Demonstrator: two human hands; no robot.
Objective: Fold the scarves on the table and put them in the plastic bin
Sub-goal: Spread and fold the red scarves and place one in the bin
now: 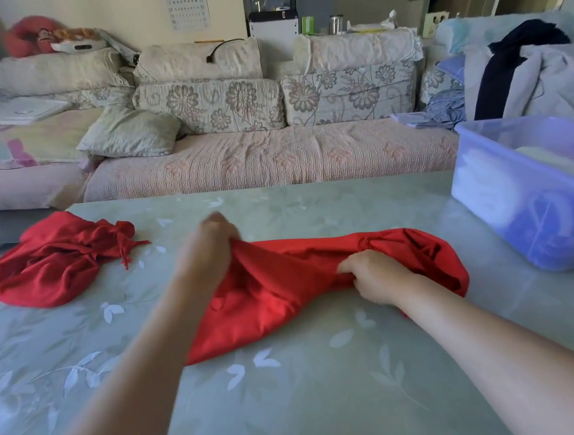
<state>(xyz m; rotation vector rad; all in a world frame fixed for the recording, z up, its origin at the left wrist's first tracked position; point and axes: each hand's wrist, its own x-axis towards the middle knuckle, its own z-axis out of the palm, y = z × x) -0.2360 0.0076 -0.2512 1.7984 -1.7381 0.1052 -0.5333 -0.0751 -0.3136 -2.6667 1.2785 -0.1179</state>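
A red scarf [284, 286] lies stretched across the middle of the table [293, 405], bunched and creased. My left hand [208, 244] grips its left end and lifts it a little off the table; the hand is blurred. My right hand [376, 275] pinches the cloth near the scarf's right part, low on the table. A second red scarf [55, 263] with a fringe lies crumpled at the table's far left, apart from both hands. The translucent blue plastic bin [504, 207] stands at the table's right edge with pale folded cloth inside.
A flowered sofa [274, 156] with cushions runs behind the table. Clothes [525, 75] are piled on a seat at the back right, behind the bin. The table's cover is pale green with white leaves.
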